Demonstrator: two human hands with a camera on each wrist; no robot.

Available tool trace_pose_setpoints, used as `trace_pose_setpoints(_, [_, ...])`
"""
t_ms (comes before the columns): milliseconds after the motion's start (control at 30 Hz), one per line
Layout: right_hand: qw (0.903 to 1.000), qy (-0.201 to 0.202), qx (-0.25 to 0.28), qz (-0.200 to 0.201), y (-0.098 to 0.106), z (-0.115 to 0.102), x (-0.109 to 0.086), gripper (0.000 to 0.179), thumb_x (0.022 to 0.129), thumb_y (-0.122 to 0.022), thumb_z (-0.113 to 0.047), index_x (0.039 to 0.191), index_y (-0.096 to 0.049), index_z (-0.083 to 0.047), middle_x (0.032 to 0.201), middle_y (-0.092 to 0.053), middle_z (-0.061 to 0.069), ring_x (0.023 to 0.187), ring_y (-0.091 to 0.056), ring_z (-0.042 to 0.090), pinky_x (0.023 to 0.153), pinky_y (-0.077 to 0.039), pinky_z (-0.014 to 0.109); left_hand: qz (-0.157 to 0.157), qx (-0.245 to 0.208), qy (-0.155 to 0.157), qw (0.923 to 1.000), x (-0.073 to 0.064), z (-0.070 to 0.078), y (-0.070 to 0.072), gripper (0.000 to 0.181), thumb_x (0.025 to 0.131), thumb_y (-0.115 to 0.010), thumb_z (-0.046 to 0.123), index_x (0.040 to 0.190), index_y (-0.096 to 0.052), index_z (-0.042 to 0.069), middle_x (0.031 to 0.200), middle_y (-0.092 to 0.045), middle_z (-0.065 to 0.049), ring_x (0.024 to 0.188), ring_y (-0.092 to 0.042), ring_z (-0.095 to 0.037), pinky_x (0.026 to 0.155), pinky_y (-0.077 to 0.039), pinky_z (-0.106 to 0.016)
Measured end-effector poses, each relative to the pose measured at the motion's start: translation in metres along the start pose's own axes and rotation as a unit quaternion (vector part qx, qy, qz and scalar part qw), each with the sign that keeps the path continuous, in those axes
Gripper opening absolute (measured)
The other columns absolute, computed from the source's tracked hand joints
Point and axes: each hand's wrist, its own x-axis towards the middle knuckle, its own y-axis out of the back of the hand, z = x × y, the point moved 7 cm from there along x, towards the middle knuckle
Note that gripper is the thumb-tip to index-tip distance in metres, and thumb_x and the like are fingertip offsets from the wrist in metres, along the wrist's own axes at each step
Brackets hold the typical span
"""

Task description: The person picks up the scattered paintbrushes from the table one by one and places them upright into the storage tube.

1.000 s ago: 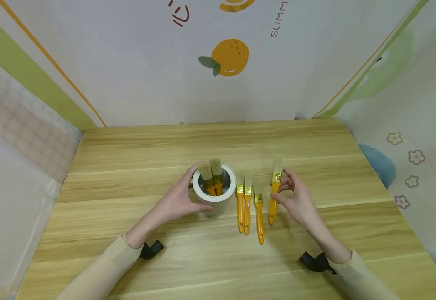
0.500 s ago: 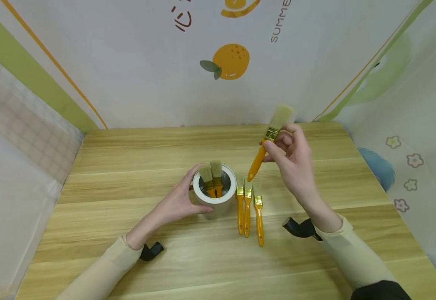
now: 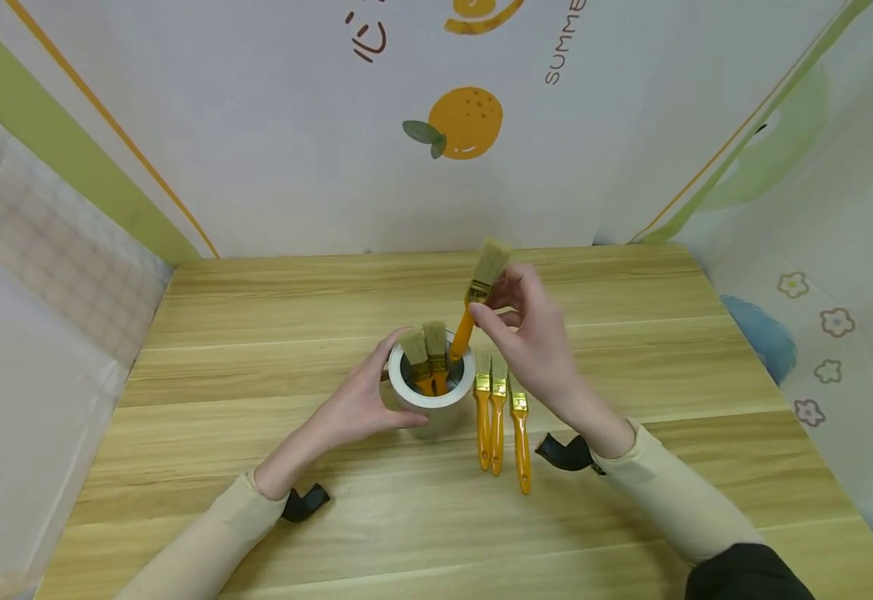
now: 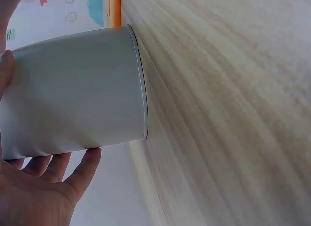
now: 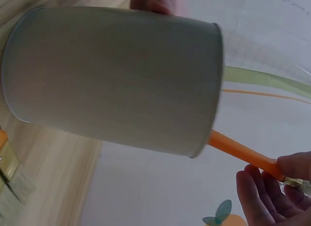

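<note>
The table (image 3: 631, 525) carries the upright can (image 3: 436, 402), three brushes (image 3: 497, 417) lying just right of the can, two brushes (image 3: 437, 361) leaning inside it, and one tilted brush (image 3: 480, 286), handle end at the can's mouth, pinched by my right fingers (image 5: 252, 199), while my left fingers (image 4: 86, 171) clamp round the can's left side.

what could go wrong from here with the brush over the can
The held brush might snag on the two brushes bristles-up inside the can. A knock could tip the can if the left hand loosened its grip. The right hand, near the three brushes on the table, might nudge them.
</note>
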Motion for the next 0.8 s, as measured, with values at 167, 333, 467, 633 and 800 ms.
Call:
trace_pose_setpoints(167, [0.9978, 0.033, -0.054, -0.023, -0.012, 0.004, -0.006, 0.036, 0.094, -0.072, -0.001, 0.124, -0.053, 0.0, 0.107, -0.068, 0.012, 0.093, -0.07, 0.021, 0.079, -0.064, 0.027, -0.004, -0.003, -0.004, 1.0, 0.0, 0.0, -0.001, 0.12, 0.07, -0.097, 0.03, 0.162, -0.021, 0.029, 0.158, -0.045, -0.005, 0.14, -0.052, -0.029, 0.113, -0.051, -0.051])
trace_pose_setpoints(333, [0.9955, 0.041, -0.075, -0.041, -0.022, 0.01, -0.011, 0.036, 0.093, -0.073, -0.003, 0.123, -0.054, -0.002, 0.107, -0.07, 0.01, 0.092, -0.07, 0.02, 0.082, -0.064, 0.037, -0.005, -0.007, -0.005, 1.0, 0.0, 0.0, -0.001, 0.118, 0.071, -0.096, 0.03, 0.162, -0.021, 0.029, 0.158, -0.044, -0.004, 0.141, -0.051, -0.029, 0.114, -0.05, -0.051])
trace_pose_setpoints(467, [0.9948, 0.028, -0.084, -0.05, -0.028, 0.017, -0.014, 0.037, 0.093, -0.074, -0.003, 0.124, -0.054, -0.003, 0.109, -0.071, 0.009, 0.094, -0.07, 0.02, 0.086, -0.063, 0.042, -0.005, -0.004, -0.004, 1.0, -0.001, 0.0, -0.001, 0.118, 0.071, -0.096, 0.032, 0.162, -0.021, 0.029, 0.159, -0.044, -0.005, 0.141, -0.05, -0.029, 0.114, -0.05, -0.052])
trace_pose_setpoints(633, [0.9958, 0.016, -0.076, -0.049, -0.029, 0.024, -0.015, 0.036, 0.095, -0.071, -0.004, 0.126, -0.054, -0.003, 0.108, -0.07, 0.01, 0.097, -0.069, 0.022, 0.089, -0.061, 0.041, -0.004, -0.007, -0.006, 0.9999, 0.0, 0.001, -0.001, 0.118, 0.071, -0.097, 0.03, 0.162, -0.021, 0.029, 0.159, -0.043, -0.004, 0.141, -0.051, -0.028, 0.114, -0.051, -0.05])
trace_pose_setpoints(800, [0.9977, 0.007, -0.058, -0.033, -0.019, 0.027, -0.015, 0.035, 0.098, -0.068, -0.007, 0.13, -0.055, -0.003, 0.106, -0.069, 0.011, 0.095, -0.069, 0.022, 0.089, -0.062, 0.039, -0.001, -0.003, 0.001, 1.0, -0.001, 0.0, 0.0, 0.12, 0.07, -0.097, 0.03, 0.162, -0.021, 0.028, 0.158, -0.044, -0.005, 0.14, -0.052, -0.029, 0.113, -0.051, -0.051])
